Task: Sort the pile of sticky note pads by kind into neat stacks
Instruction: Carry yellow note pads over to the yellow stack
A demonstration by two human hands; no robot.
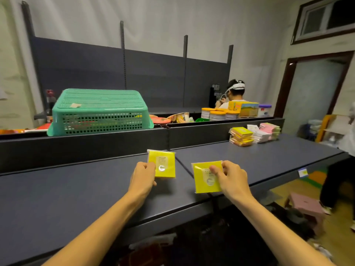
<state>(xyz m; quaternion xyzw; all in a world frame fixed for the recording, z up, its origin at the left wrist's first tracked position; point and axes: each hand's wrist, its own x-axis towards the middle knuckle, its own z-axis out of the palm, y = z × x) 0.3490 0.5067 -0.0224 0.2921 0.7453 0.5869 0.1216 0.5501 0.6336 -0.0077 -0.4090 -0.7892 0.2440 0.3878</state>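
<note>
Each of my hands holds a yellow sticky note pad in clear wrap over the dark shelf. My left hand grips the left yellow pad by its left edge. My right hand pinches the right yellow pad at its upper right corner, thumb on top. The two pads are apart, side by side. At the far right of the shelf stands a stack of yellow pads, with white pads and pink pads beside it.
An upturned green basket sits behind the shelf's dark back rail, with tins and boxes farther right. Another person sits beyond them. A pink stool stands on the floor at right, near a second person's legs.
</note>
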